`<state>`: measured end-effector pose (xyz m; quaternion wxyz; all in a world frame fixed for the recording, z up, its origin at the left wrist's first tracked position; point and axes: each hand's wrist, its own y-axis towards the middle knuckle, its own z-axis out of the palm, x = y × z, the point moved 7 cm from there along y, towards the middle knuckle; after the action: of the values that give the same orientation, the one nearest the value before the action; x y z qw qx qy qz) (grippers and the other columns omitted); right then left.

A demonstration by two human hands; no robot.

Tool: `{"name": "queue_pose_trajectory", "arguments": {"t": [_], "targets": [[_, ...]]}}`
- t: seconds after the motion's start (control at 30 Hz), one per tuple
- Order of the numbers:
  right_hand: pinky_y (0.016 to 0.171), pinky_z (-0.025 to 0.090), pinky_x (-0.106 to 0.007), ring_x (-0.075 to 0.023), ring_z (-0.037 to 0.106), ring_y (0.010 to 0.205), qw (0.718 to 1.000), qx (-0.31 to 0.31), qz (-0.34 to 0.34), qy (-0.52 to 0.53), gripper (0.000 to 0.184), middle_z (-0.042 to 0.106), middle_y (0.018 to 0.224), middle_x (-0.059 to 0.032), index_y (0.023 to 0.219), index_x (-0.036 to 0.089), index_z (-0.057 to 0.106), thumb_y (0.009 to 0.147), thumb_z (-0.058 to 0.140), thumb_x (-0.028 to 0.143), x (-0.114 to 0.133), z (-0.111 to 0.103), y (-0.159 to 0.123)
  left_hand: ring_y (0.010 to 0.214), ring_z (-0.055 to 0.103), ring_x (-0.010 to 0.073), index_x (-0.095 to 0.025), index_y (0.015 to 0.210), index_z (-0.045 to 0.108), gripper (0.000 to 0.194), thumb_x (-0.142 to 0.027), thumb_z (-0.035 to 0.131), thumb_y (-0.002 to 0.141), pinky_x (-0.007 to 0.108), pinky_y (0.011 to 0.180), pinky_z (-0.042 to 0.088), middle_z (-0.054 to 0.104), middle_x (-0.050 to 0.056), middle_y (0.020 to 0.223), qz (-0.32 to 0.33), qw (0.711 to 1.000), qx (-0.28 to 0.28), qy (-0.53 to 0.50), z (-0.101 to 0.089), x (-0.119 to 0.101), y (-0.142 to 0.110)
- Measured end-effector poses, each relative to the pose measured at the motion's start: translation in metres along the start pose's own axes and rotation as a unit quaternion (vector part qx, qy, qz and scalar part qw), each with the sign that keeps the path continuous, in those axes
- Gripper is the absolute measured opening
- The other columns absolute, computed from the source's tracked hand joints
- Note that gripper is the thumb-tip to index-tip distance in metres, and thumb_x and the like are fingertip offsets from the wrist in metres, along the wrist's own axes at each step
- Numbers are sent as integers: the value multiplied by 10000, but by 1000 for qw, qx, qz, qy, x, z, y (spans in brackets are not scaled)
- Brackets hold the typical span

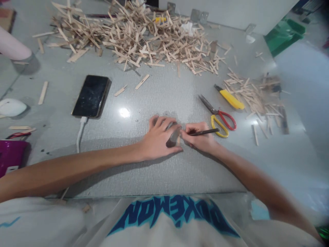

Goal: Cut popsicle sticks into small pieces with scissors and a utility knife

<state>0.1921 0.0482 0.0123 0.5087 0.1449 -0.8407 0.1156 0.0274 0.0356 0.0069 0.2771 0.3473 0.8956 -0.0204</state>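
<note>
Near the front middle of the table, my left hand (160,139) lies with its fingers spread over the surface. Its index fingertip and thumb hold the two ends of a short, pale wooden stick (178,140) down on the table. Pinched in the fingers of my right hand (202,137) is a dark, slim pen (207,131). The pen's rear end points right; its tip is hidden by my fingers beside the stick. Scissors (218,115) with one red and one yellow handle lie just beyond my right hand, blades partly apart.
A large heap of wooden sticks (144,37) covers the back, with a smaller pile (250,92) at right. A yellow cutter (232,99) lies near the scissors. Left of my hands are a phone (91,96) with a white cable (79,137), and a white mouse (12,107).
</note>
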Motion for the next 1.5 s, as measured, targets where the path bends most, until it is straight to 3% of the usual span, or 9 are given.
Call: {"name": "queue_pose_trajectory", "arguments": {"t": [0.17, 0.53, 0.77, 1.17, 1.5], "targets": [[474, 311, -285, -103, 434, 448, 1000, -4, -1, -20, 525, 517, 471, 48, 613, 240, 478, 1027, 732, 439, -1, -1, 1, 1454, 503, 448, -201, 1529, 670, 824, -680, 890, 895, 721, 1295, 280, 601, 199, 1567, 5, 1000, -4, 3, -1, -1, 0], [511, 304, -299, -107, 404, 498, 999, 0, -8, -44, 485, 493, 506, 48, 611, 235, 477, 1002, 709, 404, -1, -1, 2, 1456, 501, 440, -238, 1526, 676, 826, -702, 895, 879, 704, 1303, 280, 601, 178, 1572, -1, 1000, -7, -1, 0, 1, 0], [537, 278, -310, -107, 339, 534, 998, -3, -24, -58, 476, 404, 534, 61, 608, 232, 444, 975, 704, 386, -2, -1, 3, 1454, 501, 450, -204, 1521, 680, 830, -702, 886, 889, 723, 1296, 282, 605, 197, 1568, 0, 1000, -4, 1, 0, 0, 0], [525, 289, -305, -116, 390, 534, 999, -2, -13, -51, 488, 474, 536, 45, 623, 236, 473, 1004, 707, 429, -2, 1, 1, 1452, 504, 442, -257, 1527, 680, 799, -690, 888, 889, 720, 1300, 284, 600, 174, 1572, -2, 1000, -7, -3, -1, 0, 0], [523, 285, -308, -117, 395, 529, 999, 3, -4, -35, 499, 482, 537, 47, 630, 240, 473, 1013, 727, 434, -1, 2, 1, 1454, 501, 449, -205, 1535, 670, 833, -693, 885, 895, 723, 1297, 272, 603, 200, 1571, 3, 1000, -5, 5, 1, 0, 0]]}}
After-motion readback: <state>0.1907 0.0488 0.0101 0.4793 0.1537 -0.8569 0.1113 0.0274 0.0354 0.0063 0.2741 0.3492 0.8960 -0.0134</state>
